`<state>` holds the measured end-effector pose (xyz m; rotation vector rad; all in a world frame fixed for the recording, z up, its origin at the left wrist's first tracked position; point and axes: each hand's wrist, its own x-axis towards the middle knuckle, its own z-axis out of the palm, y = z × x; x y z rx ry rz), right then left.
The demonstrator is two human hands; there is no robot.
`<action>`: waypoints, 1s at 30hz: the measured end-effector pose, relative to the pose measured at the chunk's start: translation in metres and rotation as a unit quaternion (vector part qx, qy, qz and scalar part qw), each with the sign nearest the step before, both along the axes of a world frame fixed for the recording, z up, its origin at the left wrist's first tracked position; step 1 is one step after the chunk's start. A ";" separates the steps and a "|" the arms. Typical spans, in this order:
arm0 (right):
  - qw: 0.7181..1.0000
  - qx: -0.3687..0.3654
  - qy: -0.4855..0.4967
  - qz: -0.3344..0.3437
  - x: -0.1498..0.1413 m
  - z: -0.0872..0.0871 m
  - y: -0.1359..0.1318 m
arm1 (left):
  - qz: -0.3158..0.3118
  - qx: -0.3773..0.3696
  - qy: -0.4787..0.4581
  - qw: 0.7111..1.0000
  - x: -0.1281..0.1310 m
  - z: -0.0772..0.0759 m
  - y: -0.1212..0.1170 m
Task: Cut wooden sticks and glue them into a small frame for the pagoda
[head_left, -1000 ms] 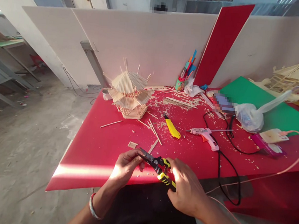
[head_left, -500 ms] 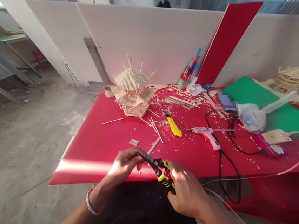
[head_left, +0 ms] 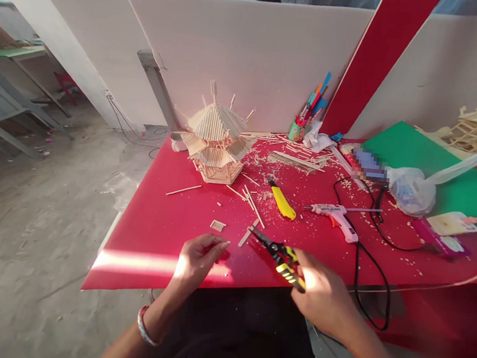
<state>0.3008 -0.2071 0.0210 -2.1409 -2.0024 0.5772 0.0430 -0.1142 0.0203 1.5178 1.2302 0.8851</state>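
My right hand (head_left: 323, 285) is wrapped round the black and yellow handles of a pair of snips (head_left: 276, 250). The dark blades point up and left, over a flat wooden strip (head_left: 248, 233) on the table. My left hand (head_left: 199, 259) is closed in a pinch near the table's front edge, apart from the snips; whatever sits between thumb and finger is too small to make out. Just beyond it lies a small wooden rectangular frame (head_left: 217, 225). Farther back stands a two-tiered pavilion model (head_left: 216, 143) built of thin sticks.
On the red table (head_left: 140, 231) lie a yellow utility knife (head_left: 282, 202), a pink glue gun (head_left: 338, 218) with a black cord, loose sticks (head_left: 297, 161) and shavings. A pen holder (head_left: 297, 129), a plastic bag (head_left: 412, 190) and a green board (head_left: 406, 144) occupy the back right.
The snips have come away from my left fingers, moving right with my right hand. My left hand stays pinched in nearly the same spot. The view has shifted slightly.
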 end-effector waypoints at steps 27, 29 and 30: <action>0.973 0.196 0.048 0.114 -0.104 -0.026 0.088 | 0.048 0.192 0.373 0.907 0.002 -0.036 0.007; 0.973 0.201 0.046 0.107 -0.105 -0.030 0.087 | 0.043 0.187 0.376 0.907 0.003 -0.036 0.008; 0.972 0.207 0.045 0.102 -0.106 -0.031 0.087 | 0.042 0.184 0.377 0.907 0.003 -0.036 0.008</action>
